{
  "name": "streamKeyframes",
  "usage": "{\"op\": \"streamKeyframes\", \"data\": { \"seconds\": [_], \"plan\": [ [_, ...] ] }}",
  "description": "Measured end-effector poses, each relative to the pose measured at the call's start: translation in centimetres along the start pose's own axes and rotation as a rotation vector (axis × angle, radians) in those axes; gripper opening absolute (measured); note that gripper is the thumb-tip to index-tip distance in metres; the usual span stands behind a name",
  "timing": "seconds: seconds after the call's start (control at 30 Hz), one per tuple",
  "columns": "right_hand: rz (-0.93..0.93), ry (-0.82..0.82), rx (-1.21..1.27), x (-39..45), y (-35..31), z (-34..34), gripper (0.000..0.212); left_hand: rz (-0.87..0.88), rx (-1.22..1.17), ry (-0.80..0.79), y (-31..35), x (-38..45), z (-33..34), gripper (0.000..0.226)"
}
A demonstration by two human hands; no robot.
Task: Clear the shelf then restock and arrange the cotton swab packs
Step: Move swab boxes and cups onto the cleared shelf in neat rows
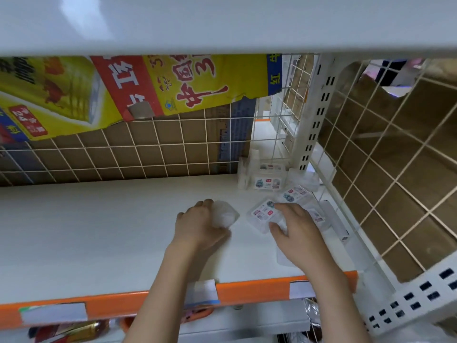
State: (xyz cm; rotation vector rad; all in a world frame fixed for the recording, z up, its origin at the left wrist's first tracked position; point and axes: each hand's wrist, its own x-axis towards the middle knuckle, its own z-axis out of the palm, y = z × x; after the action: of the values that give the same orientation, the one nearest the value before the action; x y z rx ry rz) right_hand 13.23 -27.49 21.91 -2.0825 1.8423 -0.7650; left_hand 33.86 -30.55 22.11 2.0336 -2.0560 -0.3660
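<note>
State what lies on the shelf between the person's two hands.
In the head view, only a bare strip of white shelf separates the pack in the left hand from the pack under the right hand.

The shelf (99, 231) is smooth, matt white painted metal with a glossy orange front strip (247, 290). Behind the shelf, thin white wire mesh (123, 154) backs rough brown cardboard (173, 142). The cotton swab packs (263, 214) on the shelf are clear glossy plastic with paper labels.

clear swab packs (264, 214) scattered on white shelf (99, 231)
</note>
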Motion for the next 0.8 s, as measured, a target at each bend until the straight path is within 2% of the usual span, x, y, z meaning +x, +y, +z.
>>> {"op": "streamKeyframes", "data": {
  "seconds": [0.2, 0.4, 0.7, 0.8],
  "plan": [
    [-0.036, -0.097, -0.039, 7.0, -1.5, 1.1, 0.049, -0.112, -0.236, 0.189, -3.4, -3.5, 0.0, 0.057],
    [-0.052, -0.061, -0.131, 13.5, -3.7, 1.5, 0.049, -0.217, -0.233, 0.289, -5.9, -5.0, -1.0, 0.06],
    [0.052, -0.111, -0.123, 16.6, -4.1, 2.2, 0.039, -0.247, -0.251, 0.313, -6.5, -6.2, -0.8, 0.055],
    [0.031, -0.09, -0.12, 16.2, -4.1, 2.0, 0.038, -0.233, -0.266, 0.313, -6.2, -6.1, -0.8, 0.054]
  ]
}}
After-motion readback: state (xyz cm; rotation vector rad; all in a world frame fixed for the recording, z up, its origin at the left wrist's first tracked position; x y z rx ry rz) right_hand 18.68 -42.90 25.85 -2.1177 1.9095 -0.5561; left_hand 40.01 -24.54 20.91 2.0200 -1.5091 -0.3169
